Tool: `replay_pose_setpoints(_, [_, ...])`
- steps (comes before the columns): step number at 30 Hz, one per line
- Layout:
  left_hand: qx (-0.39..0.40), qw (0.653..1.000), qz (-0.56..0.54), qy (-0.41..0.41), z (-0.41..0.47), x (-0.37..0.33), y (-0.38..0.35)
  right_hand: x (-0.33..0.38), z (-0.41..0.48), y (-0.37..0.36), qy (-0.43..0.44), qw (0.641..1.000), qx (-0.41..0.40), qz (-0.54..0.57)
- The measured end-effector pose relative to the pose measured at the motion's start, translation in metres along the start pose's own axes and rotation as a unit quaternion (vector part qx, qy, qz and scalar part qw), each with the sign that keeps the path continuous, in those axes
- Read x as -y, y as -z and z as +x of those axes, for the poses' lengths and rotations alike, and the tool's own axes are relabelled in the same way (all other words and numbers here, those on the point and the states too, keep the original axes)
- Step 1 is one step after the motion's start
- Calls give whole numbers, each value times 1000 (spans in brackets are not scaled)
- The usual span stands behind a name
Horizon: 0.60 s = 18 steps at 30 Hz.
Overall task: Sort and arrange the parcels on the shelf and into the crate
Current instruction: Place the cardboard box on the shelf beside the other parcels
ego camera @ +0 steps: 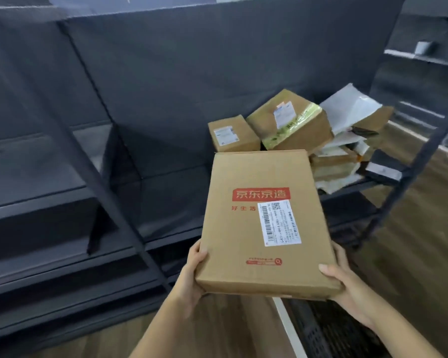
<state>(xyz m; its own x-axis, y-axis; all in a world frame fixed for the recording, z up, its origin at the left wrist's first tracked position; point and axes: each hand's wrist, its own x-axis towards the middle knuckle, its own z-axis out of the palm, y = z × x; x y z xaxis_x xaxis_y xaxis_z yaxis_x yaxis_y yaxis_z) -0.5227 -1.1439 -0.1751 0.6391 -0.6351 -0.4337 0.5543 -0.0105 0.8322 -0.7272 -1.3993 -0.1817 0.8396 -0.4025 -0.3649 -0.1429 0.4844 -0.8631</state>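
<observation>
Single head-worn view, looking forward and down, close over hands, shelf [166, 177] beyond

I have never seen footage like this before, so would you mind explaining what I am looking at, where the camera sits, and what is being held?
There is no machine here. A person wears one wide-angle camera on the head, looking forward and down, so you see their own arms. The left hand and the right hand grip the near corners of a flat cardboard parcel, which carries red printed characters and a white barcode label. Behind it stands a dark shelf. At its right end lies a loose pile: a small brown box, a larger tilted box with yellowish tape, and white mailer bags over other packages. A dark slotted object at the bottom edge may be the crate; I cannot be sure.
</observation>
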Motion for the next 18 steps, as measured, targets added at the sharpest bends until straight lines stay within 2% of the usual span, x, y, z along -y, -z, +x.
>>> replay_pose_setpoints(8, [-166, 977, -120, -62, -29, 13, 35, 21, 71, -53, -78, 983, 155, -64])
replay_pose_setpoints(13, [-204, 964, -150, -76, -25, 17, 43, 19, 100, -65, -105, 976, 176, -74])
replay_pose_setpoints(18, [-236, 960, -133, -71, -1, 3, 50, 26, 136, -77, -124, 971, 186, -82])
